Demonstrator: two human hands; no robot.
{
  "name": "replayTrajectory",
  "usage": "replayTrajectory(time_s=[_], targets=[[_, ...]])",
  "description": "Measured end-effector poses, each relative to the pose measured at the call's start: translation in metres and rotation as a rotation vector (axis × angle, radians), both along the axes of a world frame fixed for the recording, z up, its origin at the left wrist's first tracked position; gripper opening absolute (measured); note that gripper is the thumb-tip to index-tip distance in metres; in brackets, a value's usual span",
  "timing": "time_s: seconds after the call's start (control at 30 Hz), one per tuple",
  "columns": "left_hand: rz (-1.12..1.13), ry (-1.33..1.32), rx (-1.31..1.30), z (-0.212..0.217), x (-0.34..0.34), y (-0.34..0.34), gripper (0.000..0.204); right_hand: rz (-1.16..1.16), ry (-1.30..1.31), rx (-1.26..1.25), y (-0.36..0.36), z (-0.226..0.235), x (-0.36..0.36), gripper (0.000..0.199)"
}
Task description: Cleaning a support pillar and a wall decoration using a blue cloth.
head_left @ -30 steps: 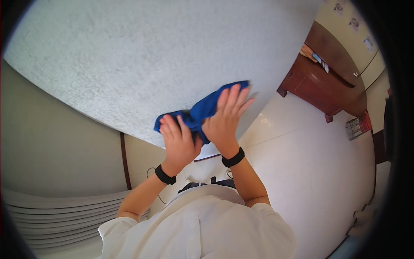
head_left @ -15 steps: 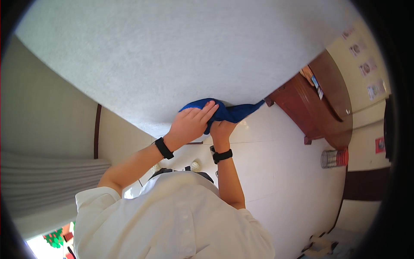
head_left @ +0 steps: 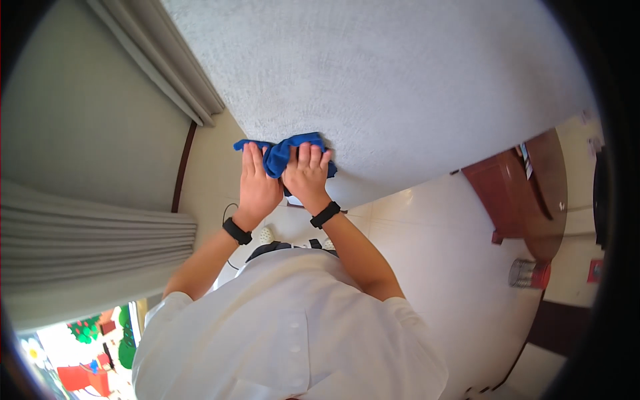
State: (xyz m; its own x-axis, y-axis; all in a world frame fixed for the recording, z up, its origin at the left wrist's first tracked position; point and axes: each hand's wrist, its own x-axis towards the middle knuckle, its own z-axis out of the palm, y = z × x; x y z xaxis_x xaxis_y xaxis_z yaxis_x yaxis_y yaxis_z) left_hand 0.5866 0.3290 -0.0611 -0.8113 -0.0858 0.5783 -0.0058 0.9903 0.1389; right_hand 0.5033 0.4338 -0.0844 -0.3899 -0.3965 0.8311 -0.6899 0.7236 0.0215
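pale curtains (head_left: 100,247) hang in soft folds at the far left, with a smooth grey-green wall (head_left: 73,113) above them. beside that, a thin brown strip (head_left: 181,167) runs down a cream wall. a big white surface (head_left: 400,87) with a rough, grainy texture fills the top middle. the left hand (head_left: 257,183) lies flat with fingers straight, pressing the left part of a crumpled blue cloth (head_left: 283,155) against the lower edge of that surface. just beside it, the right hand (head_left: 307,175) presses down on the cloth's bunched middle, fingers spread, not curled around it. each wrist wears a black band (head_left: 325,215). a white shirt (head_left: 287,327) fills the bottom centre. glossy white floor tiles (head_left: 440,267) spread to the right, where a dark reddish wooden cabinet (head_left: 520,193) stands well apart from the hands, a small red and clear container (head_left: 529,273) below it.
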Motion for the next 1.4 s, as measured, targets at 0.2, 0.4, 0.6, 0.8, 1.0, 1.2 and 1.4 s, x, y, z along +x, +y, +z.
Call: replayTrajectory(time_s=[0.2, 0.4, 0.6, 0.8, 1.0, 1.2, 1.4], targets=[[-0.224, -0.131, -0.061, -0.027, 0.011, 0.001, 0.070, -0.001, -0.136, -0.008, 0.013, -0.063, 0.004, 0.025], [-0.363, -0.155, -0.059, -0.029, -0.025, 0.056, 0.074, -0.232, -0.343, -0.046, 0.090, -0.044, -0.007, 0.052], [-0.650, -0.105, -0.137, -0.005, -0.066, 0.130, 0.071, -0.330, -0.328, -0.443, 0.175, -0.031, -0.025, 0.090], [-0.769, -0.191, -0.029, -0.067, -0.083, 0.138, 0.070, -0.286, -0.605, -0.216, 0.190, -0.112, -0.001, 0.077], [-0.616, -0.311, -0.078, -0.071, -0.049, 0.074, 0.074, 0.016, -0.562, 0.002, 0.144, -0.120, 0.020, 0.055], [-0.165, -0.211, -0.134, -0.053, 0.009, 0.001, 0.057, 0.376, -0.461, 0.147, 0.052, -0.099, 0.014, 0.067], [0.212, -0.235, 0.108, -0.095, 0.079, -0.046, 0.048, 0.726, -0.541, 0.382, -0.039, -0.059, 0.033, 0.061]])
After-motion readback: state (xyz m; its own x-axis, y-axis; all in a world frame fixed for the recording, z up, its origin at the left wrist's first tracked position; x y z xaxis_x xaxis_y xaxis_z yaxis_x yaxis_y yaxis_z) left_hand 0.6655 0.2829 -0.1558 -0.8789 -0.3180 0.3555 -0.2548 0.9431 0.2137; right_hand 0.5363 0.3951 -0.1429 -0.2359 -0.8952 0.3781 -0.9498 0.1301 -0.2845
